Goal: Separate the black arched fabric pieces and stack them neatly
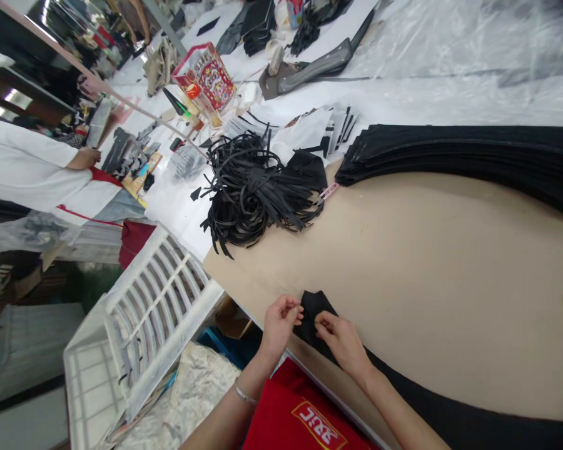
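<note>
A long, curved piece of black fabric [431,397] lies along the near edge of a tan board [426,269]. At its narrow end, my left hand [281,322] has thumb and fingers closed on the fabric's left margin. My right hand [341,342] pinches the same piece a short way to the right, its fingertips on the cloth. Whether anything small is between the fingertips cannot be made out. Beyond my hands lies a tangled bundle of thin black strips [258,187]. A thick stack of curved black pieces [460,150] rests at the board's far side.
A pink clip-like item [329,191] lies between bundle and stack. White papers [316,128], a red patterned box [211,75] and a grey curved piece [316,69] are farther back. A white slatted rack [159,300] stands left of the table; a co-worker's white sleeve [25,159] is beyond.
</note>
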`<state>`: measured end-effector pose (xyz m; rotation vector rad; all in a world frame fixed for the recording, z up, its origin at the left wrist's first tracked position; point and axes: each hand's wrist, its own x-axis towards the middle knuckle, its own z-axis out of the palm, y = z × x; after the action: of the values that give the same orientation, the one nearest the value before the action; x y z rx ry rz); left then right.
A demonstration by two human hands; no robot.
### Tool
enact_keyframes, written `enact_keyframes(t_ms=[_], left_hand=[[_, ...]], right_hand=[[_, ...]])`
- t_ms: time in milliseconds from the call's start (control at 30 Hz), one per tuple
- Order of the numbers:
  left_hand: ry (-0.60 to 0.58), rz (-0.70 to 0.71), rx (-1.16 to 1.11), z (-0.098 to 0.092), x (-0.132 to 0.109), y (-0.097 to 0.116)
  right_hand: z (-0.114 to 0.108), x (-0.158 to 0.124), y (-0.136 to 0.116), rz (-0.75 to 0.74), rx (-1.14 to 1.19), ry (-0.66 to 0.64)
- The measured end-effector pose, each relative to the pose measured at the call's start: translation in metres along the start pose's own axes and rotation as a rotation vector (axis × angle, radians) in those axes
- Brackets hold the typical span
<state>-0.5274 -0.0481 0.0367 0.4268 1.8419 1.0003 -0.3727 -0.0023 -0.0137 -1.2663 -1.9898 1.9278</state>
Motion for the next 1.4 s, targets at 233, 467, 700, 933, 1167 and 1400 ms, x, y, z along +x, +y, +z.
enact_keyframes(t_ms=[233,467,700,933,1167,1400], left_hand=[[-0.023,0.071,0.28,0.004,-0.007,-0.011],[-0.016,0.135,0.655,0.006,-0.002,-0.012],[0.164,0.266,0.791,0.02,-0.005,-0.02],[0.106,0.971,1.006,0.045,-0.039,-0.032],[-0.066,0.99,0.976,0.054,-0.045,-0.032],[-0.132,0.563,1.067,0.057,-0.032,-0.045]], right_hand=[[-0.006,-0.003,0.002,-0.002,0.224,-0.031],[-0.011,-0.009,0.003,-0.033,0.25,-0.004],[-0.038,-0.041,0.02,-0.015,0.429,0.107],[-0.046,-0.062,0.029,0.069,0.703,0.176],[-0.039,-0.059,0.026,0.028,0.777,0.169],[-0.058,-0.094,0.042,0.056,0.922,0.27]])
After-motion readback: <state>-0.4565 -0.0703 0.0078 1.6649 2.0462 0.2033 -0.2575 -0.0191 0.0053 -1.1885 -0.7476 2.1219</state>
